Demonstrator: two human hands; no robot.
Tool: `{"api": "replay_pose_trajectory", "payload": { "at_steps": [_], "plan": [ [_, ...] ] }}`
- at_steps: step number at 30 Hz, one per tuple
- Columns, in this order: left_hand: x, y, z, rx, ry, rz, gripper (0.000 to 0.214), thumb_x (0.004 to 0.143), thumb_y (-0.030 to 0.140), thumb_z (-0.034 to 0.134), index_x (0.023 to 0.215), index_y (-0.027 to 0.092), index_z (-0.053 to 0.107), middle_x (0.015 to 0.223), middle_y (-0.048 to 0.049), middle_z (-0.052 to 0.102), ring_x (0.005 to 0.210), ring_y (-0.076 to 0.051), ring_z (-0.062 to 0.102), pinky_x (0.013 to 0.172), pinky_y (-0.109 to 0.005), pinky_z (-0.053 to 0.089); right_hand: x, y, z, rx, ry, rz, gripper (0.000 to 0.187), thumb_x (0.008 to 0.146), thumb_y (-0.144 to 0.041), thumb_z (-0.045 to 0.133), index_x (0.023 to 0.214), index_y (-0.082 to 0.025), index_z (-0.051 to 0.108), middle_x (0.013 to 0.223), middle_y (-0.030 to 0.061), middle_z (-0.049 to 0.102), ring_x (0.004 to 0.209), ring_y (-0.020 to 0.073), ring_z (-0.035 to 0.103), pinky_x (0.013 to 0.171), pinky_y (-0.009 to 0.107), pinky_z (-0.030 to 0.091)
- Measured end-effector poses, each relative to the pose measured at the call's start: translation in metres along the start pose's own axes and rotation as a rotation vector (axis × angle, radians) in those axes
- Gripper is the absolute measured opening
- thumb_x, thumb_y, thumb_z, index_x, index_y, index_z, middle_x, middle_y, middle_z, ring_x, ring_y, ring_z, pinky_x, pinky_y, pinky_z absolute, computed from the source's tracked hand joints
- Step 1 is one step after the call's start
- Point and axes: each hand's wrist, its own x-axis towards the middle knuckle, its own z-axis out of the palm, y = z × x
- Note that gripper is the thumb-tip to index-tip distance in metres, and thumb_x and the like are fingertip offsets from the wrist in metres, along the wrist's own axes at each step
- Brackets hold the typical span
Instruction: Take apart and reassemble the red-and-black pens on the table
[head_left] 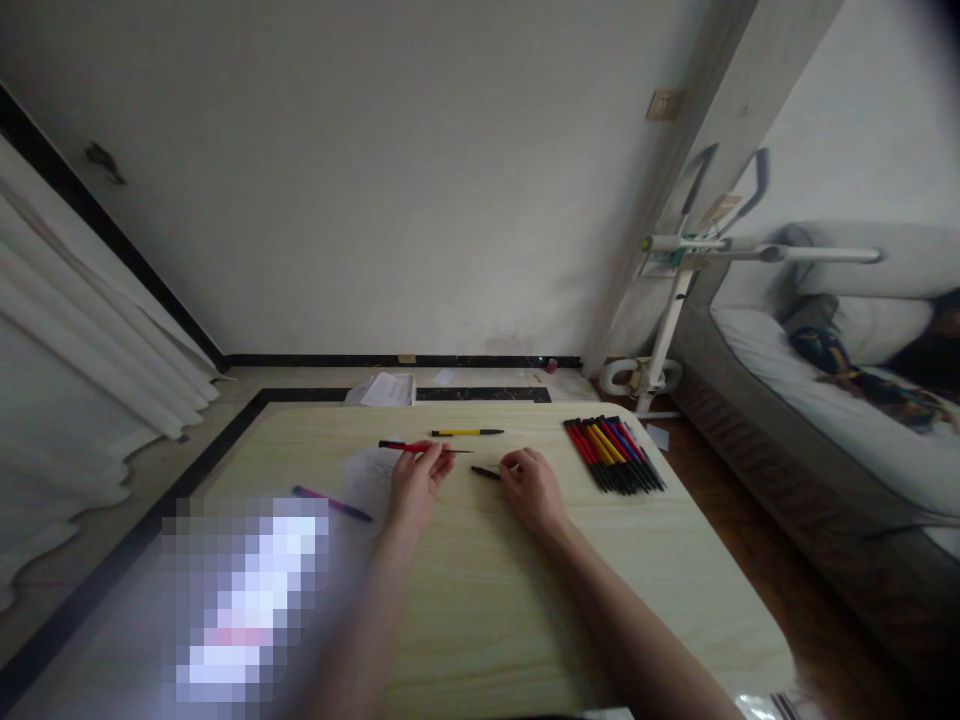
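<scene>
My left hand (418, 478) pinches a red pen barrel (396, 445) with a black end, and a thin refill sticks out of it to the right. Opposite it, my right hand (531, 486) has its fingers closed on a black pen piece (486, 472) that points left. The two parts are apart. Just beyond my hands lies a yellow pen (468, 432) with black ends. A purple-and-dark pen (331, 503) rests to the left, beside a clear plastic bag (367, 480) partly behind my left hand.
A row of red, yellow, blue and black pens (611, 455) lies at the table's (465, 620) far right. A pixelated bright patch covers the left front. White exercise equipment (667, 320) and a grey sofa (720, 420) stand to the right; a wall (420, 200) is ahead.
</scene>
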Motion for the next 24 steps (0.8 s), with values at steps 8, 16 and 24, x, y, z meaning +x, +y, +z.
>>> {"api": "replay_pose_trajectory", "payload": {
  "at_steps": [8,16,24],
  "plan": [
    [0.001,0.0,0.0,-0.007,-0.004,0.01,0.022,0.063,0.018,0.068,0.08,0.014,0.053,0.076,-0.0045,0.065,0.07,-0.013,0.063,0.067,-0.026,0.048,0.001,-0.002,-0.005,-0.221,-0.034,-0.022,0.009,0.073,-0.019,0.054,0.075,-0.02,0.062,0.076,0.005,0.057,0.075,0.0183,0.049,0.07,0.029,0.037],
    [-0.003,-0.005,0.0,-0.021,0.028,-0.037,0.027,0.061,0.022,0.069,0.078,0.015,0.05,0.074,-0.0051,0.065,0.066,-0.014,0.063,0.063,-0.028,0.049,-0.004,0.001,-0.005,-0.26,-0.123,-0.088,0.013,0.073,-0.021,0.052,0.079,-0.021,0.063,0.083,0.0063,0.057,0.081,0.0207,0.049,0.072,0.032,0.037],
    [-0.004,-0.009,-0.002,-0.033,0.029,-0.029,0.025,0.063,0.023,0.068,0.077,0.014,0.049,0.073,-0.0066,0.064,0.063,-0.015,0.063,0.062,-0.028,0.049,-0.003,0.01,0.0,-0.06,-0.067,-0.095,0.02,0.075,-0.032,0.051,0.088,-0.018,0.059,0.085,0.0062,0.057,0.079,0.0201,0.051,0.07,0.033,0.041]
  ]
}}
